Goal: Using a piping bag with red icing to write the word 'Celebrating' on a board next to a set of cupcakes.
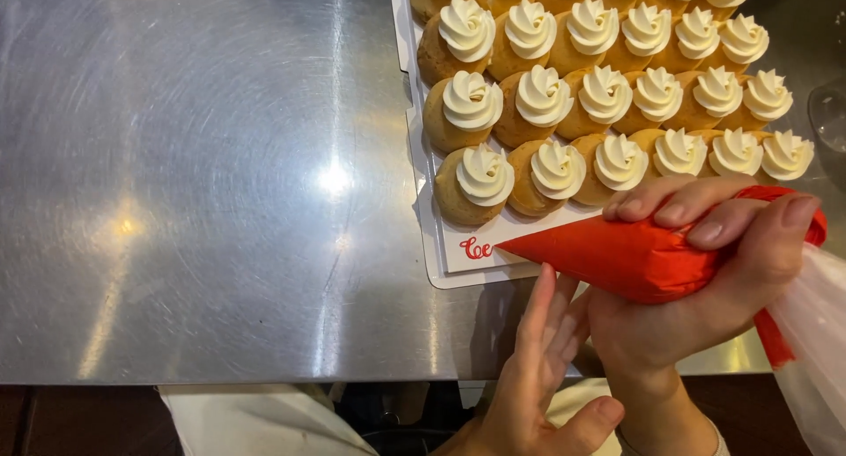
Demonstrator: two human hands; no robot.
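Note:
My right hand [705, 280] squeezes a piping bag of red icing [634, 258], its tip pointing left onto a white card board [445, 262] where a small red squiggle [476, 247] is piped. My left hand [538, 368] rests just under the bag, fingers straight and apart, touching the bag's underside and my right wrist. On the board sit several rows of round golden pastries topped with white cream swirls [564, 112]. The bag's clear twisted end [811, 333] trails off to the right.
A brushed steel table [203, 183] spreads out to the left, its front edge near the bottom. A white cloth or apron [256, 421] shows below the edge. A clear glass object [830, 112] sits at the far right edge.

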